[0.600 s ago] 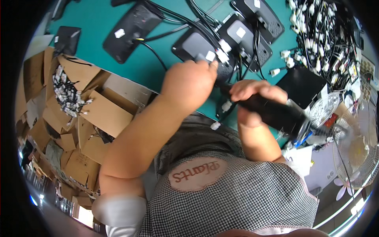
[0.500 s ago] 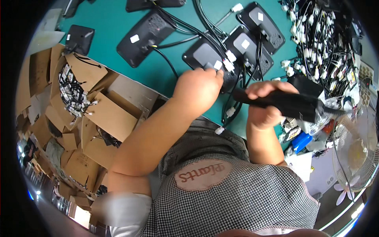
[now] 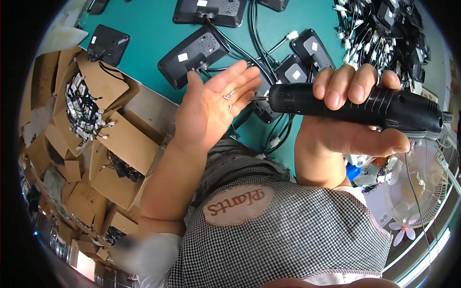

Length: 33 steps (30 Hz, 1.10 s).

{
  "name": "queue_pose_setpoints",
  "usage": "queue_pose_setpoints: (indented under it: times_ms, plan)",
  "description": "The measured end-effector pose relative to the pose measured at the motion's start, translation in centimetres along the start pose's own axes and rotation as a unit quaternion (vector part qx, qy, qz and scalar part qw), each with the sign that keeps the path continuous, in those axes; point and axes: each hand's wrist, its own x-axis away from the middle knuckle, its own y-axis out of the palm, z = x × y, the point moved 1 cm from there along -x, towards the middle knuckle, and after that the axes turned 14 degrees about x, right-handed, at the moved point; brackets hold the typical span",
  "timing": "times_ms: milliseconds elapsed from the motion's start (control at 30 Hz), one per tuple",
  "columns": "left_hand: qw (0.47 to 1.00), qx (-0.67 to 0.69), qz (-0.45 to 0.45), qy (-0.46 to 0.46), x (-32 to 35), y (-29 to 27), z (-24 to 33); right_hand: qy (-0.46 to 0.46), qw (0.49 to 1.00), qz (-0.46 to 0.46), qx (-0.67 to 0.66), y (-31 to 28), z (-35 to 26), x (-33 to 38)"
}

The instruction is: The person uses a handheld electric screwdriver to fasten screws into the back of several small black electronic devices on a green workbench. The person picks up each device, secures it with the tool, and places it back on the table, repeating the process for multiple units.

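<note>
My left hand [image 3: 211, 103] is turned palm up with its fingers stretched out, and a few small silver screws [image 3: 228, 96] lie loose on the fingers. In my right hand [image 3: 343, 110] is a black electric screwdriver [image 3: 355, 106], held level with the fingers and thumb wrapped round its body. Its thin bit [image 3: 258, 98] points left and ends close to the left fingertips, near the screws. Behind the left fingers lies a black display unit [image 3: 264, 108], face down and partly hidden by the hand and the screwdriver.
Several more black display units [image 3: 192, 55] with cables lie on the green table [image 3: 144, 29]. A heap of black cables with white connectors [image 3: 365, 43] fills the far right. Open cardboard boxes [image 3: 127, 144] stand at the left, and a fan [image 3: 415, 185] at the right.
My left hand has come off the display unit and turned palm up, showing screws. My right hand has lifted the screwdriver and swung its bit leftward, toward the left fingers.
</note>
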Motion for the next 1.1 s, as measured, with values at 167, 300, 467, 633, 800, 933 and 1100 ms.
queue_pose_setpoints:
  times_ms: [167,300,467,633,800,933,1100]
  plan:
    - [0.999,-0.018,-0.047,-0.018,-0.2,1.6,1.4,0.004,0.998,-0.023,-0.063,0.5,1.3,-1.6]
    - [0.996,-0.072,-0.057,-0.016,-0.9,1.9,1.6,0.025,0.998,-0.013,-0.063,0.8,2.3,-2.4]
    - [0.982,-0.184,0.019,-0.037,-2.3,0.2,2.1,0.042,0.997,0.058,-0.011,0.7,3.0,-3.5]
    - [0.982,-0.157,0.082,-0.071,-3.7,-0.1,2.3,0.062,0.990,0.124,0.034,0.3,3.0,-4.4]
    - [0.992,-0.118,0.033,-0.017,-5.3,-0.9,1.3,0.054,0.987,0.149,0.023,-1.2,2.9,-5.3]
    - [0.980,-0.191,0.046,-0.045,-6.4,0.7,1.2,0.060,0.985,0.164,-0.001,-2.5,3.3,-5.8]
    - [0.976,-0.200,0.043,-0.075,-7.8,2.0,0.7,0.060,0.979,0.188,-0.044,-4.5,3.5,-6.3]
